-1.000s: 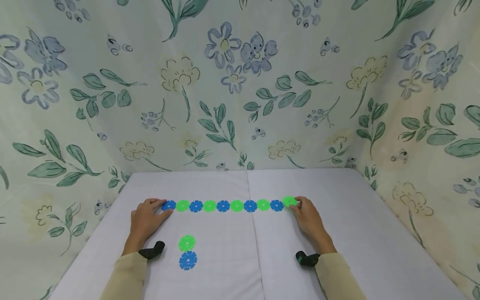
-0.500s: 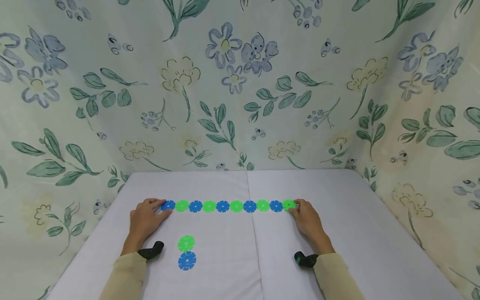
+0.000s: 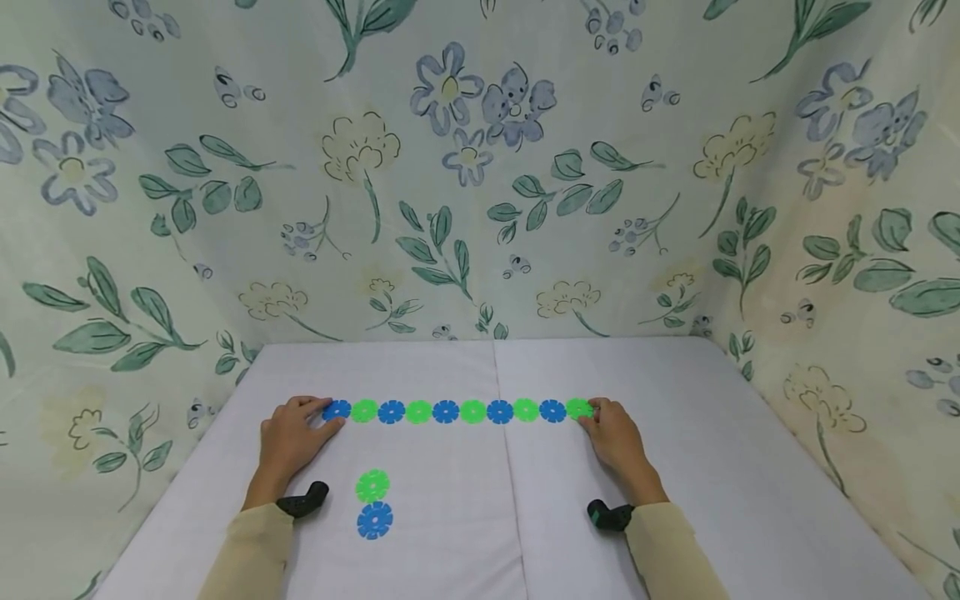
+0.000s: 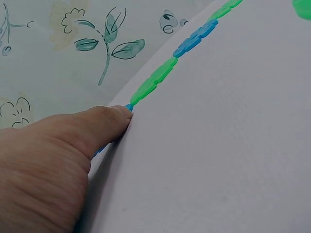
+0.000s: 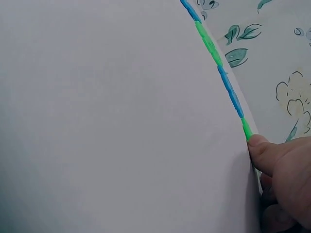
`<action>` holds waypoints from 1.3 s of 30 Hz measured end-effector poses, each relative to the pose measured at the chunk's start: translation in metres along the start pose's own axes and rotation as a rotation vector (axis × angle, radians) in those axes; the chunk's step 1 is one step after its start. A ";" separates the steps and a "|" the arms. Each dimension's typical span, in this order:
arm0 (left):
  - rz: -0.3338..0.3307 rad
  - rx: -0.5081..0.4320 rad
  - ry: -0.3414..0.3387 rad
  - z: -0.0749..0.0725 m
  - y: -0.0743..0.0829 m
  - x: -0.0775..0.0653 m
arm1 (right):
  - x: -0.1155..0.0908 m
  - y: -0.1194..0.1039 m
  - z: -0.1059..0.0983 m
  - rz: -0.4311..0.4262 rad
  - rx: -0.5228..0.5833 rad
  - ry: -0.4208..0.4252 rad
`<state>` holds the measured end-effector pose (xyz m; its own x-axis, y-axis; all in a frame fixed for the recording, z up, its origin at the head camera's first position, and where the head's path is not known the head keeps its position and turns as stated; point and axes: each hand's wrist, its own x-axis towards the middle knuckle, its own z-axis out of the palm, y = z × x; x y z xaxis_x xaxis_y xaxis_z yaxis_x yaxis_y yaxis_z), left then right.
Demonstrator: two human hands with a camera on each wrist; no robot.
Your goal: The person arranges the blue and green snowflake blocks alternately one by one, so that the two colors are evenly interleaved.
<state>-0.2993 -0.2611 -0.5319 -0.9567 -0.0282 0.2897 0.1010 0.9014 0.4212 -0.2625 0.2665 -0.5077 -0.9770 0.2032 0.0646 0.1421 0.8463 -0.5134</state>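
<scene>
A straight row of notched plastic discs (image 3: 446, 412), blue and green by turns, lies across the white table. My left hand (image 3: 288, 442) holds the blue disc (image 3: 338, 409) at the left end between thumb and fingers. In the left wrist view the thumb (image 4: 109, 121) covers much of that disc. At the right end my right hand (image 3: 618, 442) pinches the green disc (image 3: 578, 408), thumb at its near edge. The right wrist view shows the thumbtip (image 5: 257, 141) on this disc, the other fingers partly hidden behind it. Neighbouring discs meet edge to edge.
Nearer me, a loose green disc (image 3: 372, 486) lies just above a blue disc (image 3: 375, 520), their edges meeting. A floral curtain (image 3: 480, 208) stands behind the white table (image 3: 450, 558) and along its sides. A crease runs down the cloth.
My right hand has brought the last green disc slightly nearer me, into line with the row's right end. The left hand has stayed at the blue end disc.
</scene>
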 end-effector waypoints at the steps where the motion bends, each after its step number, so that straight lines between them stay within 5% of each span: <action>1: -0.001 -0.002 -0.001 0.000 0.000 0.000 | 0.000 0.000 0.000 0.000 0.000 0.001; 39: -0.016 -0.002 -0.014 0.000 0.000 0.000 | -0.003 0.000 0.003 0.029 0.040 0.046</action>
<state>-0.2988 -0.2610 -0.5316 -0.9620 -0.0365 0.2705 0.0860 0.9000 0.4273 -0.2600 0.2643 -0.5106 -0.9640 0.2506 0.0883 0.1627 0.8195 -0.5494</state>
